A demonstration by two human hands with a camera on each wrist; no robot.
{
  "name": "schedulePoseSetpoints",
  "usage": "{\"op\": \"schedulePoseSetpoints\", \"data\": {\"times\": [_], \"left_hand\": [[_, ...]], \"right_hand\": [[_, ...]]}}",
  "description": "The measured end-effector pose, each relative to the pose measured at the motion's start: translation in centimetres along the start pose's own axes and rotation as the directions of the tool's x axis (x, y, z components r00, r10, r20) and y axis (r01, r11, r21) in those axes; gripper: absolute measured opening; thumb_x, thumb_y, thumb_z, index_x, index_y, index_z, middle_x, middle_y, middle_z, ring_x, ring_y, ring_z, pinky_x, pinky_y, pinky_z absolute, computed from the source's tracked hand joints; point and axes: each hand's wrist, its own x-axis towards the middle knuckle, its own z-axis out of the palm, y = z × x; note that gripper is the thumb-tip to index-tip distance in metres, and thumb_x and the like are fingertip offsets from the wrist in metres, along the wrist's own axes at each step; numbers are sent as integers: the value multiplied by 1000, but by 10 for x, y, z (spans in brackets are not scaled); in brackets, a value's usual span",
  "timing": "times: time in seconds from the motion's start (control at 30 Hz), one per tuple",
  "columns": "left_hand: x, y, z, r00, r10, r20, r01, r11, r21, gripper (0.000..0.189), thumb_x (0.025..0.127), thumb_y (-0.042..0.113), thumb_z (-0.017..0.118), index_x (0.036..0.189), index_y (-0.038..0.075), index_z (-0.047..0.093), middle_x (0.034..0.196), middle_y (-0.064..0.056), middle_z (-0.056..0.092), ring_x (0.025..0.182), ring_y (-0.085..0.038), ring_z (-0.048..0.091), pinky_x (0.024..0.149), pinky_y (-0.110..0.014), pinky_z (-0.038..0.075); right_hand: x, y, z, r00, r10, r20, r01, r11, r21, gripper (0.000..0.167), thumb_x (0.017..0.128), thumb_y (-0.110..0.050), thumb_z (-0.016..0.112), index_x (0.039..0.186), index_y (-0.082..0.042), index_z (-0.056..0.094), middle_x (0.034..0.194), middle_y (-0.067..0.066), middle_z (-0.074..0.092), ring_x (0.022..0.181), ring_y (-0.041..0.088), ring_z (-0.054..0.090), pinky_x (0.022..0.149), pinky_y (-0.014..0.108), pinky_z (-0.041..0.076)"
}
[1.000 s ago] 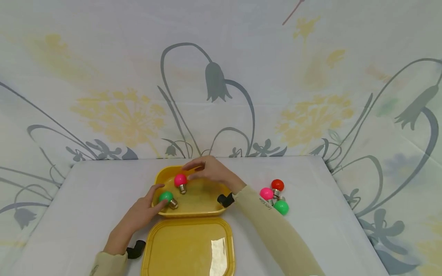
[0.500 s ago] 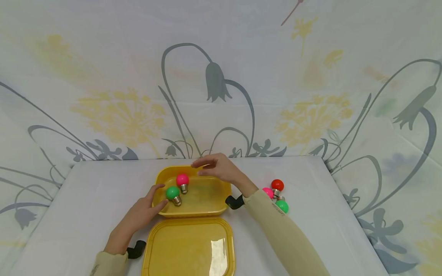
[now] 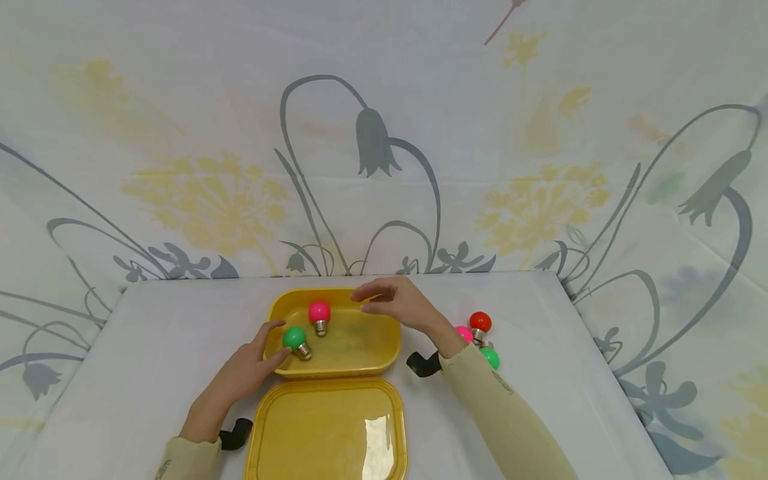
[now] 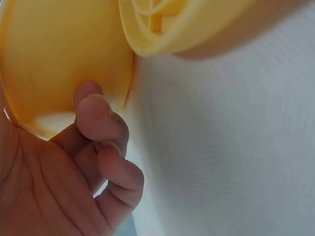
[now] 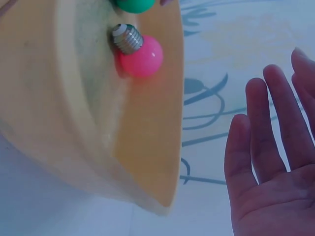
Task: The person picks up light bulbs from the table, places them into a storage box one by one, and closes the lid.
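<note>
A yellow plastic box [image 3: 354,366] lies on the table with a pink light bulb [image 3: 320,312] and a green light bulb [image 3: 294,337] inside. My left hand [image 3: 243,370] holds the box's left end, thumb and forefinger over the rim near the green bulb. In the left wrist view, the curled fingers [image 4: 101,118] lie against the outer wall. Over the back right corner of the box, my right hand [image 3: 405,303] hovers with nothing in it. Its fingers [image 5: 261,128] are spread loosely in the right wrist view.
In front of the box lies a yellow lid [image 3: 312,433]. Right of my right forearm is a cluster of bulbs: a red bulb [image 3: 481,321], a pink bulb [image 3: 463,335] partly behind the arm, and a green bulb [image 3: 491,359]. A flower-print cloth [image 3: 372,220] rises behind the table.
My right hand has moved right, away from the pink bulb in the box. The green bulb in the box shifted right, then back left. My left hand has stayed at the rim.
</note>
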Motion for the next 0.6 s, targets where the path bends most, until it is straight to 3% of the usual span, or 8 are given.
{"op": "schedulePoseSetpoints", "data": {"times": [0.1,0.3,0.5,0.6], "left_hand": [[-1,-1,0,1000,3,-3,-3,1000,0,60,100,47,56,146,16,33,103,-19,67,85,-28,60,88,-58,48],[-1,-1,-1,1000,5,-3,-5,1000,-1,60,100,46,57,146,16,34,106,-20,67,86,-29,62,88,-58,48],[-2,0,-2,1000,-3,0,3,1000,-1,59,100,47,57,146,17,34,109,-22,67,92,-33,64,89,-59,47],[-1,1,-2,1000,-5,3,5,1000,-7,59,99,47,57,145,17,34,107,-20,68,91,-31,63,89,-59,47]], "right_hand": [[-6,2,0,1000,-5,-7,5,999,35,25,91,-3,71,115,0,71,113,12,71,105,34,67,89,34,54],[-21,1,-1,999,33,-40,-32,999,23,25,92,-7,71,117,-3,71,112,8,71,103,25,68,89,33,54],[-34,6,1,998,28,-55,-23,996,81,25,92,-3,69,117,1,69,114,18,69,108,47,62,89,33,54],[-42,10,0,997,25,-71,-19,996,83,25,93,-2,69,117,2,68,114,20,69,107,49,61,89,33,54]]}}
